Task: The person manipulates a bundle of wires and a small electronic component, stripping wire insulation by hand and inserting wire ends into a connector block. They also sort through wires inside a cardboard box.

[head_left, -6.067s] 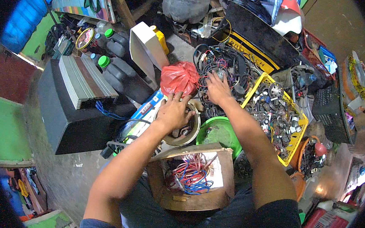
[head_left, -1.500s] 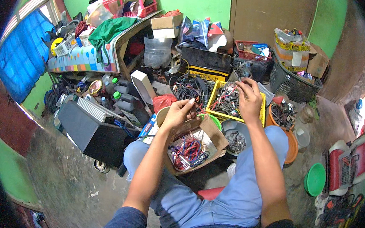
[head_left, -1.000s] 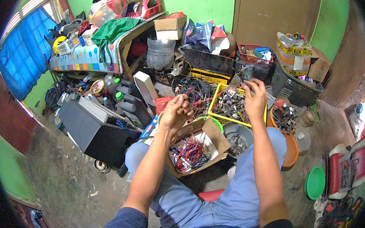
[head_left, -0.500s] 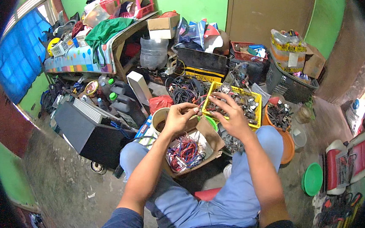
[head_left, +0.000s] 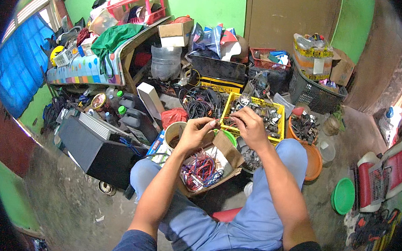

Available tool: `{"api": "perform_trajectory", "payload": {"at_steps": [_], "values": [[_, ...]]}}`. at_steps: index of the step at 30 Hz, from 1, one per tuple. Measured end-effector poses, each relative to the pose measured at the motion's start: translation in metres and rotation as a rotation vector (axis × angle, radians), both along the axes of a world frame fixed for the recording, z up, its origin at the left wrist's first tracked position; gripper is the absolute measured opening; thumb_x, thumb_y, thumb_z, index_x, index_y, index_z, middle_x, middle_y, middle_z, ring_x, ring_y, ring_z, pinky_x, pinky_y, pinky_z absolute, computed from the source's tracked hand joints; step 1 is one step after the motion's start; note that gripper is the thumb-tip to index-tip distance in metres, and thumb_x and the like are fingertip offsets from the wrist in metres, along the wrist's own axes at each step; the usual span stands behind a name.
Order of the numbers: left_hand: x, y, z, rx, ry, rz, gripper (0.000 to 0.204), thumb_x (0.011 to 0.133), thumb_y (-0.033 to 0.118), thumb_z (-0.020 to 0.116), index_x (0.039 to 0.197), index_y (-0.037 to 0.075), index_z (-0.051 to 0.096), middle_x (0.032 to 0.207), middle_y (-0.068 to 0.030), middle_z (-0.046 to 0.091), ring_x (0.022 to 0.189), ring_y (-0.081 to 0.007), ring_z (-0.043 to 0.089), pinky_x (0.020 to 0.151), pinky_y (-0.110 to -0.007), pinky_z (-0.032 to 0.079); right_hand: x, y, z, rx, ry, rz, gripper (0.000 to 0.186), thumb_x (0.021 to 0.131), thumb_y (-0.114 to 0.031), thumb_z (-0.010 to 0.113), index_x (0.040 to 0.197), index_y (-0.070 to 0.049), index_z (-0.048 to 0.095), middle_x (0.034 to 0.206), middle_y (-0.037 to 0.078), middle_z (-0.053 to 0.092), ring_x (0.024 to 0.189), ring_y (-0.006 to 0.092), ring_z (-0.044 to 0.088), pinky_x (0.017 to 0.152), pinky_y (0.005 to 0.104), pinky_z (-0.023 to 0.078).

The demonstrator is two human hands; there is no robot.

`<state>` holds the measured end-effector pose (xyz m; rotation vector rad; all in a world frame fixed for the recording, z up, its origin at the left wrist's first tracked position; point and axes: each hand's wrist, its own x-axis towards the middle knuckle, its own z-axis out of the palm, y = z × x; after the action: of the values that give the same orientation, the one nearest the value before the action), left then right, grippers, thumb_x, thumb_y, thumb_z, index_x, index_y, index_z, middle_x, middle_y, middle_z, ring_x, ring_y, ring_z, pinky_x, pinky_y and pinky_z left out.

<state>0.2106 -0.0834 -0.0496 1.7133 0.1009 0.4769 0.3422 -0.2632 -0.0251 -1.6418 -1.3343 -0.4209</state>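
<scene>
Above an open cardboard box [head_left: 229,151], my left hand [head_left: 196,133] is closed, thumb and forefinger pinching a thin reddish wire [head_left: 225,124]. My right hand [head_left: 252,130] pinches the same wire from the other side, fingertips close to the left ones. What the wire ends in is too small to tell. Under the hands, the box holds a tangle of red, blue and white wires [head_left: 202,171]. Part of a green bowl [head_left: 230,137] shows between the hands, and a cream bucket [head_left: 174,132] stands beside the left wrist.
Behind my right hand stands a yellow crate [head_left: 282,129] of small metal parts, with orange tubs [head_left: 314,162] to its right. Coiled black cables [head_left: 200,107] lie farther back. A black box-shaped case [head_left: 97,148] sits left of my knee. On the right floor is a green basin [head_left: 344,196].
My right hand has come down and inward, its raised fingers closing onto the wire near the left hand. The left hand keeps its pinch. The view has shifted slightly.
</scene>
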Motion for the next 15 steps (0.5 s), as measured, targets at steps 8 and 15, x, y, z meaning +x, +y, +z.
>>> {"api": "perform_trajectory", "payload": {"at_steps": [8,15], "values": [[0.000,0.009,-0.003,-0.162,0.028,-0.105,0.031,0.101,0.028,0.059,0.100,-0.001,0.069,0.089,-0.0018,0.070,0.083,-0.0088,0.061,0.078,-0.026,0.049,-0.011,0.006,0.001,-0.020,0.010,-0.002,0.013,0.085,0.001,0.068,0.098,-0.001,0.069,0.090,0.013,0.063,0.081,0.0303,0.065,0.071,0.0384,0.052],[-0.007,0.007,0.022,-0.083,0.098,-0.036,0.028,0.096,0.028,0.067,0.109,0.003,0.071,0.090,0.0004,0.070,0.078,-0.0064,0.060,0.069,-0.024,0.048,-0.015,-0.001,0.010,-0.019,0.010,-0.024,0.014,0.084,-0.003,0.069,0.098,-0.003,0.070,0.089,0.012,0.063,0.080,0.0303,0.066,0.068,0.0391,0.052]]}}
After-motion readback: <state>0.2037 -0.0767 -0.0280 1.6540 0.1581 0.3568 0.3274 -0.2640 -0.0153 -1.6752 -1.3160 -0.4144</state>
